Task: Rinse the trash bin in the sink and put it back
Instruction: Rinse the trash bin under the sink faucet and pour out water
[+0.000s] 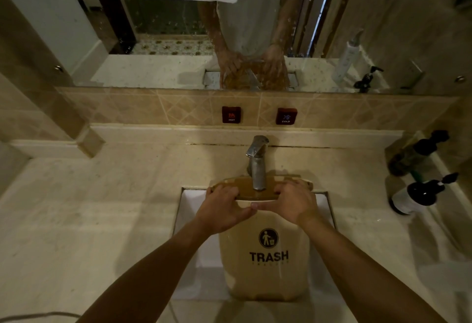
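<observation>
A beige plastic trash bin (pixel 265 269) with a black "TRASH" label stands in the white sink (pixel 194 220), its open top tipped toward the chrome faucet (pixel 256 164). The faucet spout reaches over the bin's mouth. My left hand (pixel 224 210) grips the near rim on the left. On the right side of the same rim is my right hand (pixel 293 204), also gripping. Thumbs nearly touch at the rim's middle. I cannot tell whether water runs.
Pale stone counter (pixel 89 207) surrounds the sink. Two dark pump bottles (pixel 419 192) stand at the right edge by the wall. Red HOT (pixel 231 114) and COLD (pixel 286 116) signs sit on the tiled backsplash. A mirror above reflects my arms and a white towel.
</observation>
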Tool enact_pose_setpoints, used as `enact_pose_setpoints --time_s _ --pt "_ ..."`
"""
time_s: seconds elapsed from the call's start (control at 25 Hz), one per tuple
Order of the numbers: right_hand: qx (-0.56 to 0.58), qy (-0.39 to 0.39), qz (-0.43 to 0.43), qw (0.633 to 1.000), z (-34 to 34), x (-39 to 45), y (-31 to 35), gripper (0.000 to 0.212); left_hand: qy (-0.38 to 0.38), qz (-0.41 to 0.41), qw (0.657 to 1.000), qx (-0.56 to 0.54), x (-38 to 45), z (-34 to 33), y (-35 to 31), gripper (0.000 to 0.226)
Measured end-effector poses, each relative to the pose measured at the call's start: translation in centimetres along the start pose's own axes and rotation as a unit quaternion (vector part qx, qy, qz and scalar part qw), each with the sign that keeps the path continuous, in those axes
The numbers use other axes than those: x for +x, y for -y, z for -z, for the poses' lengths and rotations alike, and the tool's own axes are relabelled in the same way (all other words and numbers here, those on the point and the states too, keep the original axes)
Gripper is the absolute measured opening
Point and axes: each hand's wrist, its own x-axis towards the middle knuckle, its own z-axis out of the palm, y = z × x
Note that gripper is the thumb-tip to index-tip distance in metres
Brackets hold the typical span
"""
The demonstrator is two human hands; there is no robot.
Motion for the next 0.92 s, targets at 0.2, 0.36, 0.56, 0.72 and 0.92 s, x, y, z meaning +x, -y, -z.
enact_pose_setpoints --time_s 0.2,0.36,0.56,0.72,0.92 --pt "-0.006 0.000 -0.009 1.000 -0.12 0.22 0.00 0.070 0.000 0.003 1.000 0.005 0.05 -0.05 0.04 0.060" --pt "-0.009 -0.004 -0.015 1.000 -0.33 0.27 0.02 0.082 -0.004 0.002 1.000 0.013 0.12 -0.25 0.28 0.060" --pt "-0.006 0.001 -0.019 1.000 -0.05 0.09 0.17 0.079 -0.005 0.002 1.000 0.010 0.27 -0.42 0.40 0.064" --pt "-0.001 -0.004 -0.026 1.000 -0.18 0.06 0.18 0.081 -0.007 0.001 1.000 0.007 0.30 -0.63 0.59 0.064" --pt "-0.001 0.000 -0.023 1.000 -0.15 0.11 0.19 0.079 -0.004 0.002 1.000 0.010 0.41 -0.71 0.67 0.066"
